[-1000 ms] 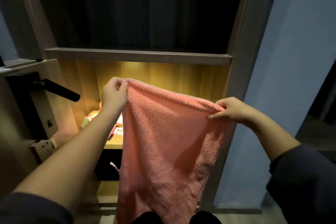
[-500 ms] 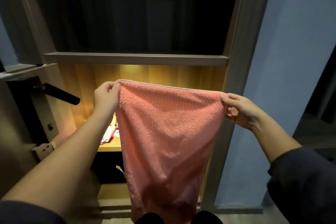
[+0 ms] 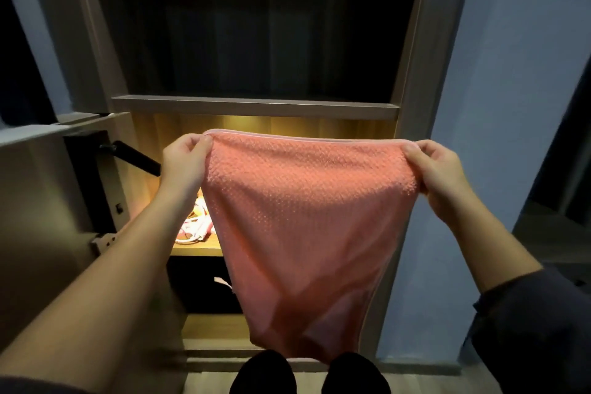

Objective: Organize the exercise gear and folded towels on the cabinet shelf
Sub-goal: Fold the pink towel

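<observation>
Towel (image 3: 307, 217) hiding lit shelf (image 3: 195, 250), cords (image 3: 195, 229), door handle (image 3: 136, 158)

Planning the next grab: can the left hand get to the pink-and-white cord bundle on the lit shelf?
Probably not yet: the left hand pinches a corner of the pink towel. Otherwise the way looks free: the cord bundle lies just below its wrist.

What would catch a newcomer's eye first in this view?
A salmon-pink towel hangs spread in the centre, its top corners pinched by the left hand and the right hand. Behind it glows a warmly lit shelf, where a pink and white tangle of cord lies at the left, partly hidden by the towel. Above, the upper compartment is dark.
</observation>
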